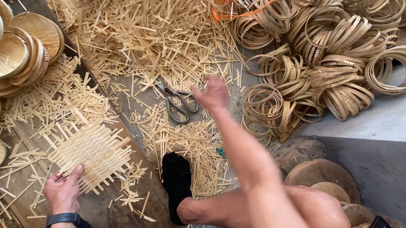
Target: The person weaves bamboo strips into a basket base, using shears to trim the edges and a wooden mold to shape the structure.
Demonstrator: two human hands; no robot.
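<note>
1. A heap of loose bamboo slivers (137, 18) fills the upper middle of the frame, the largest thing here; it looks feather-light and would scatter at a touch.
2. Coils of bamboo strip rings (344, 59) crowd the upper right, springy and probably easy to lift by hooking a finger through.
3. Stacks of shallow woven trays (9, 54) run down the left edge, finished and stiffer.
4. The flat woven mat (90, 149) lies on a wooden board at lower left, its strip ends sticking out loose all round. It seems light, thin and flexible, and apt to unravel; a flat press or a pinch at the woven body suits it better than the frayed ends.
5. The left hand (63, 191) rests on the mat's lower left corner, fingers spread flat, gripping nothing.
6. The right hand (211, 93) reaches toward mid-frame, blurred, fingers loosely open and empty, just beside the scissors (181, 103).
7. The scissors, hard metal, lie among slivers on the floor; the handle loops are the place to take them.
</note>
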